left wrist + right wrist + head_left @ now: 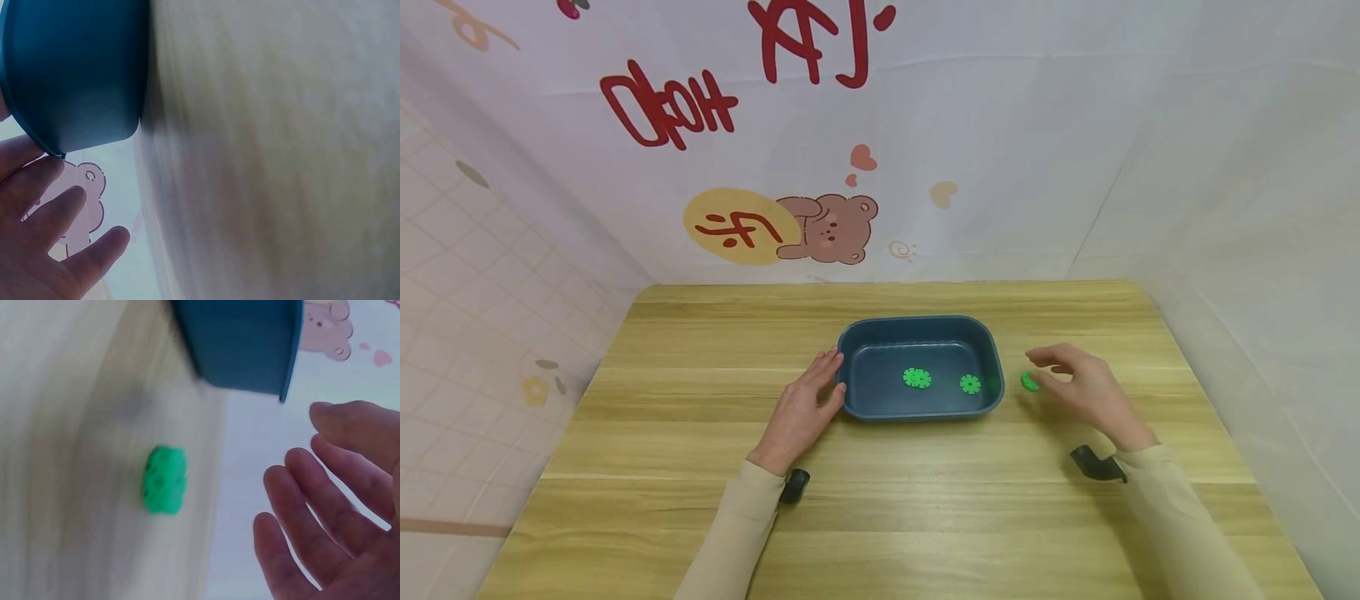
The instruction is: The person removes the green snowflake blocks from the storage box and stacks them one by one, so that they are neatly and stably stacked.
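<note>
A dark blue rectangular basin (880, 414) sits on the wooden table, with several green notched plastic discs (970, 384) lying on its bottom. My left hand (800, 414) rests against the basin's left end, its fingers spread and nearly straight; in the left wrist view the fingertips (53, 164) touch the rim. To the right of the basin, my right hand (1086, 390) hovers beside another green disc (1028, 382). In the right wrist view this green piece (165, 480) is blurred and apart from the loosely bent fingers, which hold nothing.
The wooden table (880, 517) reaches back to a white wall cloth (1015, 233) printed with a bear and red characters. More pale cloth hangs along the left and right sides. Dark wrist mounts (1097, 464) stick out below both sleeves.
</note>
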Demonstrator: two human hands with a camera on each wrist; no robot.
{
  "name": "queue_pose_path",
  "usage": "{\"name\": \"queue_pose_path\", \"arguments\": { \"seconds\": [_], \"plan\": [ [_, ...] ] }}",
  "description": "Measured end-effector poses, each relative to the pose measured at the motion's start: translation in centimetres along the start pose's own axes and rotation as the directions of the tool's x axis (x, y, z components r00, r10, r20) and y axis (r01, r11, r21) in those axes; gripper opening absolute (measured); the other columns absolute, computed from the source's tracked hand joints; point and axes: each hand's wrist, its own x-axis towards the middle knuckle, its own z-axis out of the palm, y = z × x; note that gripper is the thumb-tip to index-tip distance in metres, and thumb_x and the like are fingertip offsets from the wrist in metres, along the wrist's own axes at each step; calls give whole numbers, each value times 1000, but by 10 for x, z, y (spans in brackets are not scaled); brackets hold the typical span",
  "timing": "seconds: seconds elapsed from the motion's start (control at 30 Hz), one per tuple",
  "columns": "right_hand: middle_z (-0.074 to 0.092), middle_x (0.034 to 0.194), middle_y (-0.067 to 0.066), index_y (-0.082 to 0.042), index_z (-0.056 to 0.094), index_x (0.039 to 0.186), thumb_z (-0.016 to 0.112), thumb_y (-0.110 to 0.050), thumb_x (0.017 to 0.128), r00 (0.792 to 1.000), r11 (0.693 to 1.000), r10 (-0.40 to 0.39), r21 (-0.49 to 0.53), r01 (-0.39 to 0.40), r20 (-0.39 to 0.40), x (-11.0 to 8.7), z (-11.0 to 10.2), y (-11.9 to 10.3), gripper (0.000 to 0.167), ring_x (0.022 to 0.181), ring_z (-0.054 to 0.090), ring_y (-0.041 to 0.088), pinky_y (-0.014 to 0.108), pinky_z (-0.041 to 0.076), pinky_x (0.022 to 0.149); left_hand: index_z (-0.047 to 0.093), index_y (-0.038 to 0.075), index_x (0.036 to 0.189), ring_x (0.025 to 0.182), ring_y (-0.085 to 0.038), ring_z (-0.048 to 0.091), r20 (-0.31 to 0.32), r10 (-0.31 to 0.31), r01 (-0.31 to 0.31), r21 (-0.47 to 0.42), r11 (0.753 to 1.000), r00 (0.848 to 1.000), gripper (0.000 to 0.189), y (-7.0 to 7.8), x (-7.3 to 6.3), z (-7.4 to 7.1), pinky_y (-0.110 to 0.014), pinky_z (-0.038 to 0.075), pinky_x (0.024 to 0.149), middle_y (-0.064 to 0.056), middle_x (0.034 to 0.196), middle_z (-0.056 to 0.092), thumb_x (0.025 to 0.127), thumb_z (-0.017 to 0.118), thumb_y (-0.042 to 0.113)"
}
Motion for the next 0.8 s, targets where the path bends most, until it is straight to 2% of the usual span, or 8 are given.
{"name": "queue_pose_path", "arguments": {
  "seconds": [0.13,0.23,0.37,0.43,0.57,0.8],
  "plan": [
    [75,115,6,-6,74,121,77,-16,95,997,999,-52,-19,51,-64,1,2,-15,28,103,72,26,47,57,89,52,6,152,150,-29,38,-2,3,-3,1,1000,1000,52,0,-1,-1,-49,35,119,-7,160,44,105,61,25],
    [76,111,1,-10,76,118,78,-16,95,991,996,-88,-19,86,-105,2,5,-24,24,99,71,18,34,58,86,52,6,152,150,-29,38,-3,2,-2,2,1000,1000,52,0,-2,-1,-49,35,120,-7,160,44,105,61,25],
    [75,110,-2,-14,77,117,79,-14,94,982,992,-128,2,129,-138,4,10,-35,23,97,69,10,17,53,83,52,6,152,150,-29,38,-3,2,-2,7,1000,1000,52,0,-2,-2,-48,35,120,-7,161,44,105,60,25],
    [75,109,-3,-14,78,116,79,-13,93,980,989,-142,17,146,-141,5,13,-40,23,96,69,10,14,51,83,52,5,152,150,-29,38,-3,3,-3,13,1000,1000,51,1,-2,-2,-48,35,120,-7,160,44,105,61,25],
    [75,110,-2,-14,78,116,80,-14,93,980,984,-163,47,169,-118,7,17,-52,23,98,69,13,14,51,83,52,6,152,150,-28,38,-4,2,-2,8,1000,1000,51,2,-2,-2,-48,35,120,-7,160,45,104,62,22],
    [74,112,-4,-16,77,117,80,-14,93,977,975,-204,75,209,-60,13,29,-70,24,100,68,17,25,53,84,52,6,152,150,-27,38,1,1,-1,10,1000,1000,51,2,-2,-3,-47,35,120,-4,161,43,105,61,24]
  ]
}}
